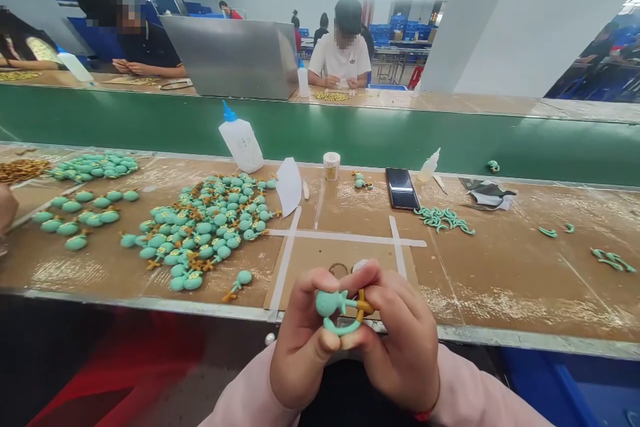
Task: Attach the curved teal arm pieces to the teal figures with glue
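While the left hand (303, 340) and right hand (397, 337) pinch it closed in their grip, a matte teal moulded piece (327, 303) with a round bulb, curved ring and mustard-yellow stem sits between the fingers, just above the near edge of the brown-papered surface (500, 280). A heap of similar teal pieces (200, 227) lies toward the surface's left end.

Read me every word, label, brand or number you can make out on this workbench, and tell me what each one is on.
No words, brand or numbers can be read here.
White squeeze bottle: faint print, too small to read.
Small jar: label too blurred to read.
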Available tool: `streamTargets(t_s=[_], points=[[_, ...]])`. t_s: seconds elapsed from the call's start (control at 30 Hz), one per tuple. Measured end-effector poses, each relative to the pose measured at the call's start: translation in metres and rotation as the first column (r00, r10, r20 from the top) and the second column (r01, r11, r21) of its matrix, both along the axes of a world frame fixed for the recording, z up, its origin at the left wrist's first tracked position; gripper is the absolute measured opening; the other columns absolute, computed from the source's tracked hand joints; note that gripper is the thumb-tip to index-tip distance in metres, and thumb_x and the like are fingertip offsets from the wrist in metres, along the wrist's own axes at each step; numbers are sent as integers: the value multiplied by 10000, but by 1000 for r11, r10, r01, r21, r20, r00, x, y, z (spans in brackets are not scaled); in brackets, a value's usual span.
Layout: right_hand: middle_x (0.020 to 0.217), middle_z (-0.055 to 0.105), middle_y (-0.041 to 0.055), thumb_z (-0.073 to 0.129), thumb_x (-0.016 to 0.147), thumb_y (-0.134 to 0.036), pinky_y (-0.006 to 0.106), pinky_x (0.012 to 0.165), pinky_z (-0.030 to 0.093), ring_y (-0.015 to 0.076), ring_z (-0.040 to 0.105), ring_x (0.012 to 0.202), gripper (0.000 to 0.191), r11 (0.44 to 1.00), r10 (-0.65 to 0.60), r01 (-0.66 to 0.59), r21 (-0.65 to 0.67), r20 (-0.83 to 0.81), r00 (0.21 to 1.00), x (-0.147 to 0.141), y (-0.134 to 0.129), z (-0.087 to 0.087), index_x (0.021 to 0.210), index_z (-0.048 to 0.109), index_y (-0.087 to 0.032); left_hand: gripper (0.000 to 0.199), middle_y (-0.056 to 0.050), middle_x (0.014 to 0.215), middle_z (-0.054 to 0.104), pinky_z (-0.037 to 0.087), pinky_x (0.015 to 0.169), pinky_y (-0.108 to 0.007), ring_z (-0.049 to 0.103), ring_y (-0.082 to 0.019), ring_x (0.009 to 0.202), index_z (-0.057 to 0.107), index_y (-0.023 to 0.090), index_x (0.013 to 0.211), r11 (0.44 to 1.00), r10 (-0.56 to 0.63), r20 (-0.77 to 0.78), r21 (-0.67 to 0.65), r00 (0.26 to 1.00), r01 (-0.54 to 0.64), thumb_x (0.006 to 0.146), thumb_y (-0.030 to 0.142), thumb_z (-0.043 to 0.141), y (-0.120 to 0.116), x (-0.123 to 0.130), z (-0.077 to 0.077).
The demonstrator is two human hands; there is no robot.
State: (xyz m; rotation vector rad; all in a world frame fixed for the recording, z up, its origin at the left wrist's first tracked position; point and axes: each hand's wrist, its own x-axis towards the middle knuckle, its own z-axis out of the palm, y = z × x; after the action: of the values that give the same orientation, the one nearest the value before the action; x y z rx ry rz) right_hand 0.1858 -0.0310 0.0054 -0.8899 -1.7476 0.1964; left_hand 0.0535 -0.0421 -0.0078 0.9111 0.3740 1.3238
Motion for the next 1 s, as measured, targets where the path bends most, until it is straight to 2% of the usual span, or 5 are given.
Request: streamTargets(t_s=[0.1, 0.23, 0.4, 0.53, 1.0], points=[[724, 568, 48, 456, 987, -442, 296, 587, 407, 175, 535, 661, 303, 1000, 11, -11, -7, 10, 1000, 2, -1, -2, 869, 555, -181, 257, -50, 1371, 639, 513, 926, -341, 579, -246, 1266, 554, 357, 1158, 996, -47, -6, 70, 999, 47, 909, 352, 615, 2, -1, -2], [746, 585, 55, 465, 983, -449, 305, 604, 425, 183, 555, 684, 293, 1000, 11, -11, -7, 4, 1000, 3, -2, -3, 900, 561, -185, 260, -63, 1341, 659, 443, 1045, -431, 544, -262, 1304, 549, 334, 1170, 993, -51, -7, 107, 999, 52, 916, 329, 603, 3, -1, -5], [712, 561, 38, 461, 983, -458, 298, 585, 410, 170, 520, 648, 301, 1000, 4, -4, -5, 3, 1000, 3, -1, -2, 866, 536, -191, 259, -61, 1386, 625, 498, 964, -358, 555, -253, 1294, 548, 350, 1184, 993, -58, -11, 105, 998, 59, 928, 328, 580, 3, -1, -5], [719, 565, 43, 455, 987, -453, 295, 586, 405, 167, 518, 651, 303, 1000, 11, -11, -6, 4, 1000, 3, -1, -1, 872, 539, -186, 266, -50, 1389, 624, 488, 966, -320, 549, -232, 1300, 548, 357, 1195, 993, -59, -12, 104, 998, 60, 931, 333, 575, 3, -1, -5], [695, 548, 36, 470, 986, -429, 288, 587, 399, 163, 501, 637, 287, 1000, 21, -21, -6, -15, 1000, 4, -1, 0, 852, 540, -185, 270, -25, 1345, 655, 453, 1005, -310, 553, -200, 1288, 537, 364, 1194, 993, -47, -25, 105, 999, 49, 929, 350, 587, 3, 1, -9]])
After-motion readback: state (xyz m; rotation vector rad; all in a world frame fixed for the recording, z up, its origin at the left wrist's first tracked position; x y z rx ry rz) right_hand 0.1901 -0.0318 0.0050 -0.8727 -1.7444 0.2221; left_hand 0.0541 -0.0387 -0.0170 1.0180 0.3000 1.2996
